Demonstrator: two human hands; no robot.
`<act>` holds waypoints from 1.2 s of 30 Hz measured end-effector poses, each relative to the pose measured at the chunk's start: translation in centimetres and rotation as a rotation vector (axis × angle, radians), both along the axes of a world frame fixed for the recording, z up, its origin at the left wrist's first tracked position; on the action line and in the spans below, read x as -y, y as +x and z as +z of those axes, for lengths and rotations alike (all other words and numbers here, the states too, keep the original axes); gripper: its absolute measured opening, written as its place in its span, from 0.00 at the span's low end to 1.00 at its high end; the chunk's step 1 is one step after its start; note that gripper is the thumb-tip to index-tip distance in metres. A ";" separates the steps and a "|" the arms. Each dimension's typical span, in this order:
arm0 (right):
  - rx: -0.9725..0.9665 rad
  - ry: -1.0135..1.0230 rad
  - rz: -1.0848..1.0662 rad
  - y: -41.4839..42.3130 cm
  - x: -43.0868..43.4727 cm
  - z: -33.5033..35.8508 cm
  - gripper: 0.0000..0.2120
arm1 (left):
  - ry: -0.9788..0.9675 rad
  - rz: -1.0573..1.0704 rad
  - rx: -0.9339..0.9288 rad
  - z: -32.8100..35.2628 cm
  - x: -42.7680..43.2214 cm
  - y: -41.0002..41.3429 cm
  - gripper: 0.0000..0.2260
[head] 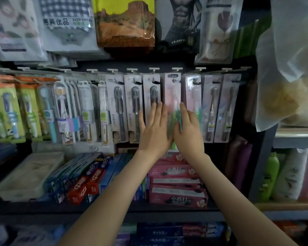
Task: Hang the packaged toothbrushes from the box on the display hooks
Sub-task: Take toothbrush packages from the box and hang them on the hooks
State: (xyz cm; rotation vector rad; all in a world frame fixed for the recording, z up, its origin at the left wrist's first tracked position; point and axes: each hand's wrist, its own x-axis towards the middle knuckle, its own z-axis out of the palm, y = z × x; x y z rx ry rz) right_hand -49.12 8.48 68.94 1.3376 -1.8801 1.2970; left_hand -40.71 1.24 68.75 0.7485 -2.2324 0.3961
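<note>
A row of packaged toothbrushes hangs from the display hooks (177,69) across the middle of the view. In the centre hangs a pink toothbrush pack (172,93), its top on a hook. My left hand (154,126) lies flat with straight fingers on the left side of that pack, over a grey toothbrush pack (151,93). My right hand (187,126) presses flat against the pink pack's right side. The pack's lower part, with green in it, is blurred between my hands. No box of toothbrushes shows.
Toothpaste cartons (176,185) fill the shelf below the hooks, beside a pale plastic tray (11,185) at the left. Bagged goods (124,22) hang above. A large clear plastic bag (292,68) bulges in at the right, over bottles (269,176).
</note>
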 end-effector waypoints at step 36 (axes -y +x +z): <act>-0.522 1.566 0.675 28.9 0.1 -94.8 0.22 | 0.960 0.286 0.975 -78.7 -0.8 41.8 0.42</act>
